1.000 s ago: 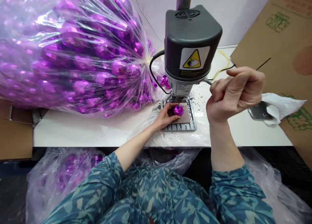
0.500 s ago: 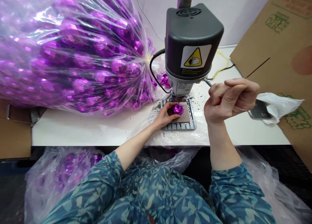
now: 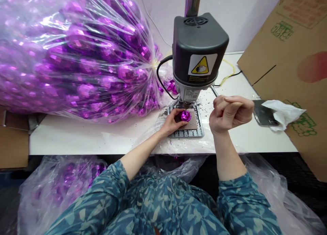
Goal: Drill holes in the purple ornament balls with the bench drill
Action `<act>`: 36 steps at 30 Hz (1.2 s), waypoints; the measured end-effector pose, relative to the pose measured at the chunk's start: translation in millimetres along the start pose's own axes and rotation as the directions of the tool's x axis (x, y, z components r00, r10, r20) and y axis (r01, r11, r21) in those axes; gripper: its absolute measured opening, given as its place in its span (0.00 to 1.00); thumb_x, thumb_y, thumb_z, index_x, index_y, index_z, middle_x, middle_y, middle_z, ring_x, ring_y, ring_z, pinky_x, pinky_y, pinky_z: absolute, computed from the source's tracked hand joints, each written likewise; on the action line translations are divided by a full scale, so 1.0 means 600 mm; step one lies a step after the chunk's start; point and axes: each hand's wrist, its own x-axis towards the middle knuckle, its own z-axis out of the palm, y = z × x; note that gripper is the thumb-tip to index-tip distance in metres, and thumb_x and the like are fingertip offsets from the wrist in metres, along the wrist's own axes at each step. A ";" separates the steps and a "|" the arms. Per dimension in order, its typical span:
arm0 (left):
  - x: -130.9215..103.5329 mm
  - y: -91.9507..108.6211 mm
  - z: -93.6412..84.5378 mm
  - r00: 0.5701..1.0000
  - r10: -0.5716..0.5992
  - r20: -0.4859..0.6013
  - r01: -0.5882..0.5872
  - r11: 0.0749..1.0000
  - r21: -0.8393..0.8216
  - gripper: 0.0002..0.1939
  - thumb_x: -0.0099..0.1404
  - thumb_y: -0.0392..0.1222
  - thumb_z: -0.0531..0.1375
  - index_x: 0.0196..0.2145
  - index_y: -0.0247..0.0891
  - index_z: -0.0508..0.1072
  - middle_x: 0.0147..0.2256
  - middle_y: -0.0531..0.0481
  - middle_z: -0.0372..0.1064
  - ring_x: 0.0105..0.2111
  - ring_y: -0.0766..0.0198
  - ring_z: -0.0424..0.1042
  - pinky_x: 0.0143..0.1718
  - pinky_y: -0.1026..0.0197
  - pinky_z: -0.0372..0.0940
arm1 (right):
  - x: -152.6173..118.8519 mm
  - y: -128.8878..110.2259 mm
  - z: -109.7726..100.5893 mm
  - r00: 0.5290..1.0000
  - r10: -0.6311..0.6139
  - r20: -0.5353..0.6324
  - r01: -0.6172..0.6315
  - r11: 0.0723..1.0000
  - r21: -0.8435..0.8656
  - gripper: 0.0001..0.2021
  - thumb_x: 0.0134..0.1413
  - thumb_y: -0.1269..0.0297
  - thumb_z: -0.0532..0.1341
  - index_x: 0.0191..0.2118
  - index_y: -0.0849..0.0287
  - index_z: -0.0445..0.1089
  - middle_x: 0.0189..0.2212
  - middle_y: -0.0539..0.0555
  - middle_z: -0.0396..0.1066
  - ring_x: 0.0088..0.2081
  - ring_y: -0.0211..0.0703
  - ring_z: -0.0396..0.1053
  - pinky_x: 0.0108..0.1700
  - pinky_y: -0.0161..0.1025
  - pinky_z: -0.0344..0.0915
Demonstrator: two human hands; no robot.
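Observation:
A small shiny purple faceted ball (image 3: 185, 116) rests on a brown board (image 3: 194, 121) over the slotted metal base (image 3: 201, 131) of a drill press (image 3: 200, 40). My left hand (image 3: 172, 121) has its thumb and fingers around the ball's left side. The drill's tip is directly above the ball; whether it goes into the ball is too small to tell. To the right, my right hand (image 3: 230, 112) is closed around the end of the press's metal lever (image 3: 214, 91), with most of the grip hidden by the fingers.
A large clear bag of purple balls (image 3: 84, 64) fills the left side. Dark shavings lie around the base. At the right are a phone (image 3: 264, 116), a white tissue (image 3: 287, 113) and a cardboard box (image 3: 286, 50). More plastic bags (image 3: 61, 190) hang below the table's front edge.
The drill head has come down a little, and my right hand has moved lower and left with the lever. My left hand stays at the ball. The camera view has shifted slightly.

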 end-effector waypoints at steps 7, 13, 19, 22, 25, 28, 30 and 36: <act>0.006 0.001 0.003 0.998 0.027 -0.057 -0.020 0.991 0.133 0.29 0.53 0.43 0.77 0.50 0.38 0.72 0.50 0.42 0.76 0.52 0.51 0.76 0.57 0.48 0.69 | 0.080 -0.024 0.047 0.960 0.278 -0.033 -0.280 0.958 -0.062 0.18 0.58 0.46 0.63 0.31 0.58 0.70 0.15 0.41 0.49 0.13 0.22 0.50 0.15 0.27 0.43; -0.094 0.029 -0.009 0.950 0.277 -0.144 -0.205 0.901 0.383 0.22 0.65 0.48 0.69 0.54 0.41 0.74 0.49 0.43 0.75 0.50 0.54 0.76 0.51 0.49 0.72 | 0.129 -0.023 0.073 0.918 0.396 0.011 -0.395 0.917 -0.062 0.26 0.40 0.39 0.65 0.26 0.61 0.68 0.13 0.39 0.48 0.12 0.22 0.51 0.13 0.28 0.40; -0.299 0.023 -0.059 0.822 0.253 0.510 -0.535 0.649 0.541 0.21 0.68 0.45 0.64 0.58 0.59 0.75 0.60 0.43 0.72 0.51 0.50 0.77 0.47 0.48 0.77 | 0.125 -0.026 0.069 0.913 0.406 0.024 -0.405 0.913 -0.052 0.24 0.42 0.40 0.64 0.26 0.62 0.69 0.12 0.40 0.49 0.12 0.21 0.52 0.14 0.26 0.41; -0.340 0.018 -0.082 0.762 0.125 0.636 -0.582 0.564 0.586 0.28 0.66 0.41 0.62 0.62 0.63 0.71 0.61 0.46 0.72 0.51 0.49 0.78 0.46 0.47 0.77 | 0.125 -0.023 0.070 0.920 0.391 0.007 -0.390 0.920 -0.038 0.22 0.43 0.43 0.66 0.26 0.62 0.70 0.12 0.40 0.49 0.12 0.21 0.52 0.14 0.26 0.41; -0.309 0.025 -0.098 0.780 0.318 0.540 -0.613 0.565 0.552 0.29 0.64 0.38 0.62 0.62 0.57 0.70 0.57 0.46 0.75 0.53 0.51 0.77 0.48 0.47 0.77 | 0.125 -0.021 0.069 0.924 0.383 -0.001 -0.383 0.923 -0.030 0.22 0.44 0.44 0.66 0.26 0.61 0.70 0.12 0.40 0.50 0.12 0.22 0.53 0.14 0.27 0.41; -0.204 0.037 -0.116 0.841 0.518 0.156 -0.483 0.590 0.647 0.23 0.64 0.26 0.54 0.49 0.47 0.76 0.48 0.46 0.79 0.51 0.53 0.77 0.50 0.47 0.74 | 0.124 -0.022 0.067 0.923 0.385 0.017 -0.384 0.922 -0.039 0.19 0.48 0.46 0.65 0.27 0.60 0.71 0.13 0.40 0.51 0.13 0.21 0.54 0.15 0.27 0.42; -0.108 0.039 -0.130 0.887 0.458 -0.050 -0.300 0.657 0.691 0.17 0.63 0.25 0.52 0.39 0.42 0.75 0.43 0.45 0.78 0.48 0.53 0.77 0.50 0.47 0.72 | 0.124 -0.024 0.065 0.921 0.389 0.021 -0.388 0.921 -0.036 0.17 0.50 0.48 0.65 0.28 0.60 0.72 0.13 0.40 0.52 0.13 0.20 0.53 0.15 0.27 0.42; 0.146 0.007 -0.126 0.980 0.199 -0.021 -0.125 0.690 0.713 0.21 0.60 0.24 0.52 0.47 0.34 0.77 0.52 0.37 0.73 0.53 0.51 0.74 0.58 0.50 0.67 | 0.123 -0.023 0.064 0.922 0.387 0.019 -0.387 0.922 -0.002 0.16 0.51 0.51 0.66 0.28 0.61 0.71 0.12 0.40 0.54 0.13 0.21 0.52 0.14 0.28 0.40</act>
